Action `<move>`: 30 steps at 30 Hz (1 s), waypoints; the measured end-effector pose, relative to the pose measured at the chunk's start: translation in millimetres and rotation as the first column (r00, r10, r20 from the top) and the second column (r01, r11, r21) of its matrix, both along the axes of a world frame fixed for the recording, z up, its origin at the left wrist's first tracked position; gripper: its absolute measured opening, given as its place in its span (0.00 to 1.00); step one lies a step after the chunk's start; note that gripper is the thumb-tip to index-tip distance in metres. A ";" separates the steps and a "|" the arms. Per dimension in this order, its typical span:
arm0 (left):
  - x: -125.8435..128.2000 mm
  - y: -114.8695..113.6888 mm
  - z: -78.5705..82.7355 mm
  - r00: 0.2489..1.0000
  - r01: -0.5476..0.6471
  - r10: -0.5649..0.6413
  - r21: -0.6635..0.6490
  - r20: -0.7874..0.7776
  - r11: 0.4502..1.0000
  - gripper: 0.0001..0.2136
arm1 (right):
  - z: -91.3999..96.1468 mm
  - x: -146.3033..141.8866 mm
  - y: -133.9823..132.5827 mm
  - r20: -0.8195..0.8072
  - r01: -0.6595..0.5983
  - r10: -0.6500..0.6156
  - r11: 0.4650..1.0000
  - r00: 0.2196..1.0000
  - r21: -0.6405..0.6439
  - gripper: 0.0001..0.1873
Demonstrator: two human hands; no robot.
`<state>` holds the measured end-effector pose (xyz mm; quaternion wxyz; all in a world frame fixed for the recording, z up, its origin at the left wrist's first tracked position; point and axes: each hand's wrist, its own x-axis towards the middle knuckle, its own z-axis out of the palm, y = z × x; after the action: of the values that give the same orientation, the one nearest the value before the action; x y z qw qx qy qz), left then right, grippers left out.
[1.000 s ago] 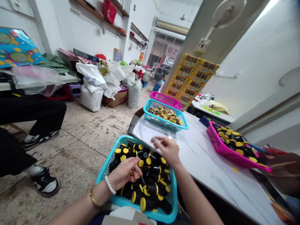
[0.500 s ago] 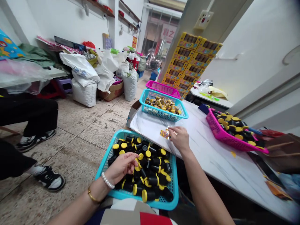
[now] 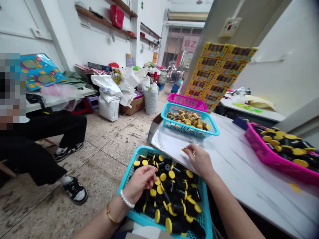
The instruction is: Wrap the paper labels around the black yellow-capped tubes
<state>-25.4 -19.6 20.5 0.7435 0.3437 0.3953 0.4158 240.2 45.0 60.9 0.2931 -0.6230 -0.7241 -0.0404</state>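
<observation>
My left hand (image 3: 142, 182), with its fingertips pinched together, is over the blue basket (image 3: 208, 212); whether anything is between them I cannot make out. Below it lie several black canisters (image 3: 178, 208) with yellow lids, jumbled on their sides and ends. Above the white marbled table's near edge, my right hand (image 3: 201, 161) pinches a small yellow printed label (image 3: 184, 150). Most of that label is hidden by the fingers. Farther back on the table, a second blue basket (image 3: 171, 126) holds several canisters wrapped in yellow printed labels (image 3: 188, 119).
At the right stands a pink basket (image 3: 274, 158) of black canisters. Another pink basket (image 3: 186, 101) sits behind the far blue one. Yellow boxes (image 3: 211, 78) are stacked against the pillar. A seated person's legs (image 3: 40, 146) are at left; white sacks (image 3: 109, 103) stand beyond.
The view has swung left and up, so the scene sits lower and farther right. The label between my right fingers shows less of its printed face. My left hand stays over the basket.
</observation>
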 end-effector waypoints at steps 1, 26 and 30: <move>2.3 -1.6 1.2 1.000 -0.007 0.007 0.019 -0.009 1.000 0.19 | -0.2 -10.8 -8.6 -0.116 -0.031 0.027 0.999 0.993 -0.028 0.06; 3.8 -10.4 -0.4 0.956 -0.181 0.227 0.237 -0.185 0.955 0.21 | -47.0 -112.1 -81.3 -0.706 -0.182 -0.019 0.961 0.708 -0.209 0.18; 5.5 -13.2 3.9 0.966 -0.192 0.218 0.178 -0.141 0.965 0.20 | -46.5 -111.8 -84.3 -0.618 -0.120 0.020 0.986 0.786 -0.120 0.17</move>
<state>-19.9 -32.8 24.3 0.6319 0.3923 0.4517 0.4927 128.4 -39.3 14.5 0.4655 -0.5953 -0.6129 0.2307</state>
